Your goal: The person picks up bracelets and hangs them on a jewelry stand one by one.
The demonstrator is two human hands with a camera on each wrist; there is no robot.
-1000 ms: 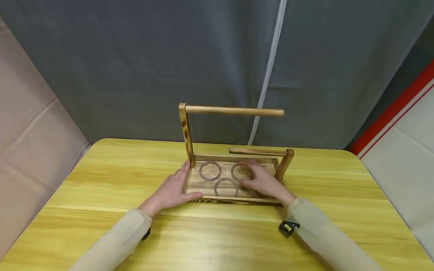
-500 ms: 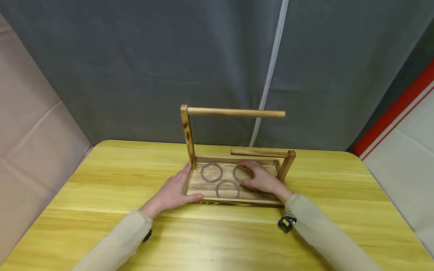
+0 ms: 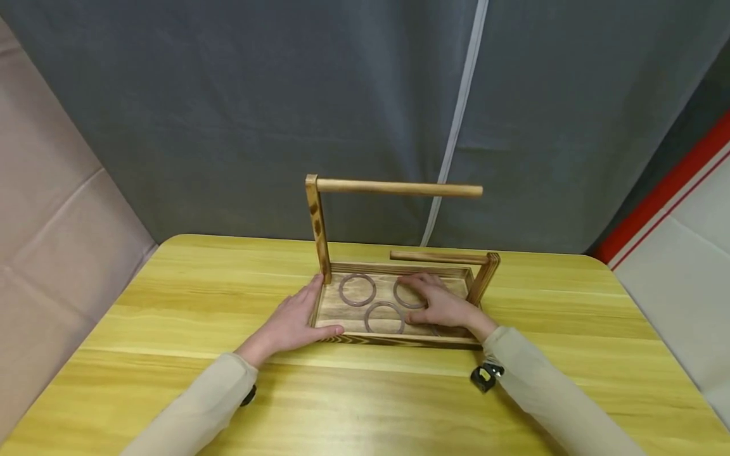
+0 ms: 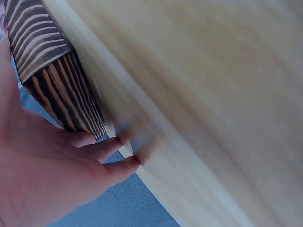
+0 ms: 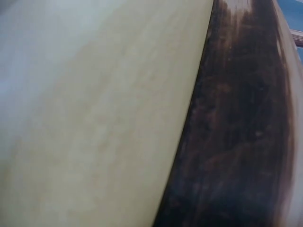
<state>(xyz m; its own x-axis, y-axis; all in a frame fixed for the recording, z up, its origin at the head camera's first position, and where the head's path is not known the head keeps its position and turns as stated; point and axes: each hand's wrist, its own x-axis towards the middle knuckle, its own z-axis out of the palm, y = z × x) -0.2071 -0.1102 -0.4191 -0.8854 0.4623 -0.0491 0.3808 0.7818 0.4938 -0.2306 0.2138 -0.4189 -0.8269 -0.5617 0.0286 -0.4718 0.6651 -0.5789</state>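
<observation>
Beige sleeves [image 3: 191, 399] lie nearest, over a yellow wood-grain desk [image 3: 353, 399]. On it stands a wooden tray [image 3: 399, 341]; the left hand [image 3: 288, 323] rests against its left end, grip released, thumb at the front corner. Inside lie grey-brown rings [image 3: 357, 305]. The right hand [image 3: 445, 307] arches over the right rear one; I cannot tell whether its grip grasps it. Posts [image 3: 319, 234] at both ends carry level bars [image 3: 399, 187]. Beyond hangs a grey curtain [image 3: 256, 126].
</observation>
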